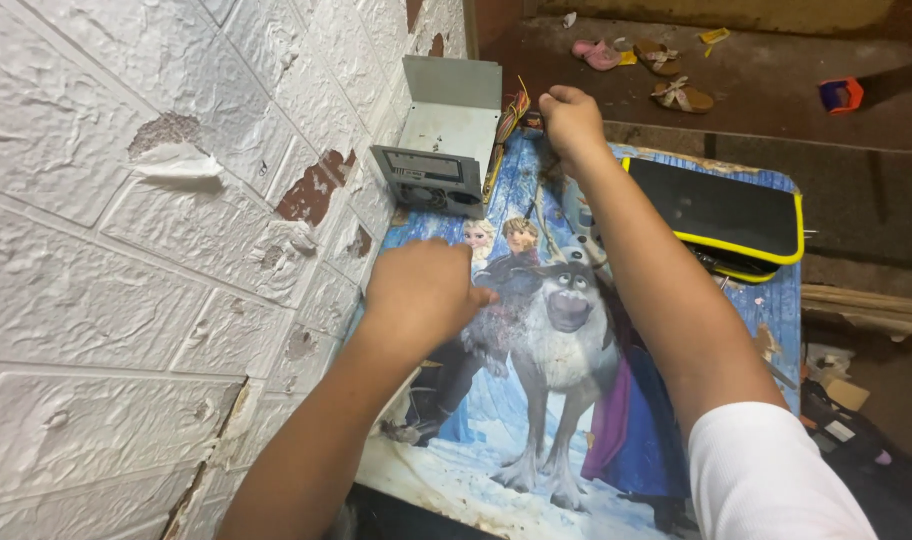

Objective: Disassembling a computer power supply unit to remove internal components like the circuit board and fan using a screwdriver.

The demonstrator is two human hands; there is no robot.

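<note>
A small table with a worn cartoon-printed top, blue and white with animated figures and a reindeer, stands against a white embossed brick-pattern wall whose facing is torn and peeling in several patches; beyond the table lies a dark floor with scattered sandals and a small orange-and-blue object.

At the far left corner of the table, touching or just beside the wall, sits a grey metal power-supply box, its fan grille and label face turned toward the camera; a bundle of coloured wires leaves its right side.

The right hand reaches to the far edge beside the box, fingers curled closed at the wire bundle; whether it actually grips the wires cannot be told, since the fingertips are hidden behind the knuckles.

The left hand rests palm-down on the tabletop, near the box but apart from it, fingers loosely bent and holding nothing visible.

A black flat case with a yellow rim lies on the right part of the table, untouched.

Judged state of the work: the box appears closed and whole, no cover removed, no tool in either hand; handling seems at an early stage, limited to the wires; any opening or moving of the box is not yet done.
</note>
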